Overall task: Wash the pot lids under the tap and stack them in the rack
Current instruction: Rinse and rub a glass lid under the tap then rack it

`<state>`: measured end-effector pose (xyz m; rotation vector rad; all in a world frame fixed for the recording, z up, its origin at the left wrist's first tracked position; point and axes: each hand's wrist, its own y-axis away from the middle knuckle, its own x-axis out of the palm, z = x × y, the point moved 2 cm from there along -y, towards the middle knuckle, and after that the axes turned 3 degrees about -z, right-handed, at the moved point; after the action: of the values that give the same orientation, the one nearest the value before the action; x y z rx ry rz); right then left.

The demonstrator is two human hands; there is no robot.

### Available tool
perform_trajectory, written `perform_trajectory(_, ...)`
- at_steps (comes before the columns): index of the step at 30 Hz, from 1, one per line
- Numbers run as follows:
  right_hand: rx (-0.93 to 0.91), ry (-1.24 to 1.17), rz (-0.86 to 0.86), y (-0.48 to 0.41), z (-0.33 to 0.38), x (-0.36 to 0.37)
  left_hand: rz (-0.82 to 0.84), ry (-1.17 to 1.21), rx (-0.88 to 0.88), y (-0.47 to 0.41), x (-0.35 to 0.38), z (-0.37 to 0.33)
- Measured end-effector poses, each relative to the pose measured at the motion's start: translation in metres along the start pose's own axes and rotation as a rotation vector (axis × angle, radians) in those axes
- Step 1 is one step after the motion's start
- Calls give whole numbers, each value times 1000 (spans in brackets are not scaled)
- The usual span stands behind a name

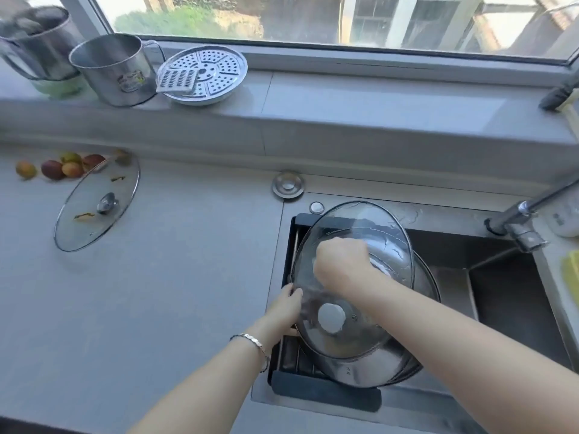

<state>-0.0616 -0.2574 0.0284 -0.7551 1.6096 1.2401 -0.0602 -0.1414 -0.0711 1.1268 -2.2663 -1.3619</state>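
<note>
The counter [188, 292] spreads left of both hands, and a smeared glass lid [97, 205] lies flat on it, well apart from the grip. In the sink [501, 292], a black rack [326, 396] sits beneath the hands. Above it, the right hand [341, 261] is clenched on top of the tilted upper lid [376, 227]. The left hand [285, 308] grips the left rim of the lower lid [351, 346]. The tap [517, 223] stands off to the right.
</note>
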Motion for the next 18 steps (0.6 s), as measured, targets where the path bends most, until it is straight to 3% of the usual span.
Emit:
perform_trajectory(10, 178, -153, 34, -19, -20, 22, 62, -120, 41, -27, -4, 4)
perform_trajectory(18, 208, -267, 21, -21, -30, 48, -54, -309, 117, -31, -4, 0)
